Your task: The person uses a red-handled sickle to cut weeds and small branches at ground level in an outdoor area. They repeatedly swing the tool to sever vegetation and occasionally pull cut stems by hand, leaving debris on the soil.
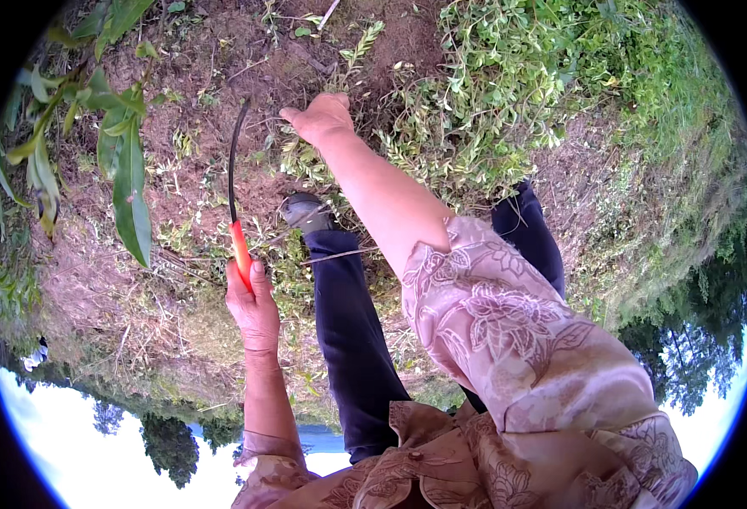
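My left hand (252,308) grips the orange-red handle (240,248) of a sickle. Its thin, dark curved blade (232,162) points away from me over the soil. My right hand (324,119) reaches down to the ground beyond my shoe, thumb stretched to the left. The other fingers are mostly hidden, so whether they hold a stem cannot be told. A leafy sprig (362,48) stands just past that hand. Low green plants (475,121) spread thickly to its right.
Long-leaved branches (133,191) hang close at the left. My grey shoe (306,211) and dark trouser leg (348,305) are between my arms. Dry stalks (338,256) lie by the leg. Reddish soil (182,76) shows among cut-looking scraps. Trees (168,445) stand far behind.
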